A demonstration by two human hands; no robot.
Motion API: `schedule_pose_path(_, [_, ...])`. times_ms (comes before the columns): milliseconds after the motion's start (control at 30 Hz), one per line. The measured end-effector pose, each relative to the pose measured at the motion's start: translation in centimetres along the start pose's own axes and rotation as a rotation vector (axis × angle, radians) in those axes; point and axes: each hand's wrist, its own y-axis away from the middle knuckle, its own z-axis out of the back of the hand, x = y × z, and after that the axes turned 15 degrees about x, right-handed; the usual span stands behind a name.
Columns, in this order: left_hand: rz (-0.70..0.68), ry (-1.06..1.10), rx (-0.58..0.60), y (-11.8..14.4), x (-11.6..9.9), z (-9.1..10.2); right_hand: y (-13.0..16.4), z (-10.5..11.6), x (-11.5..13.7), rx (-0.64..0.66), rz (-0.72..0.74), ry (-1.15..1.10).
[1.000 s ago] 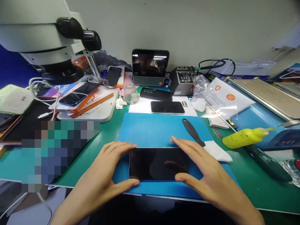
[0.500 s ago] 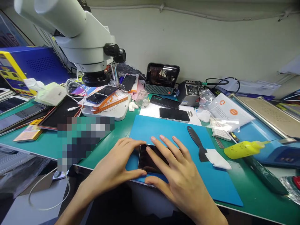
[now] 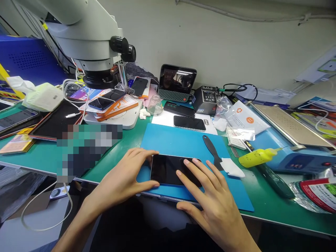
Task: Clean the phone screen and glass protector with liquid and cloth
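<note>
A black phone (image 3: 165,169) lies screen up on a blue mat (image 3: 183,145) near the front edge of the green bench. My left hand (image 3: 126,178) clasps the phone's left end, forefinger along the far edge and thumb at the near corner. My right hand (image 3: 208,196) lies flat with spread fingers pressing on the right half of the screen. A black plastic scraper (image 3: 211,148) and a white wipe (image 3: 231,167) rest on the mat just right of my fingers.
A microscope (image 3: 86,38) hangs over the back left, above a white base with stacked phones (image 3: 105,103). Another phone (image 3: 189,123), a small display (image 3: 177,82), a soldering station (image 3: 207,99), a yellow bottle (image 3: 256,158) and a heating plate (image 3: 288,126) stand behind and right.
My right hand slid rightward across the screen, from covering most of it to pressing its right half. The left hand kept its hold. The view shifted slightly.
</note>
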Motion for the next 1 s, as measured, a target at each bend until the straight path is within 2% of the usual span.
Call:
schedule_pose_path(533, [0.006,-0.051,-0.009,0.2,0.8,-0.4,4.1,0.4,-0.4,0.034,-0.134,-0.016])
schedule_pose_path(767, [0.054,-0.074,-0.004,0.3,1.0,-0.7,5.2,-0.1,-0.5,-0.003,-0.158,-0.024])
schedule_pose_path(1000, [0.040,-0.095,-0.018,0.2,1.3,-0.9,6.2,-0.3,-0.3,0.005,-0.174,-0.053])
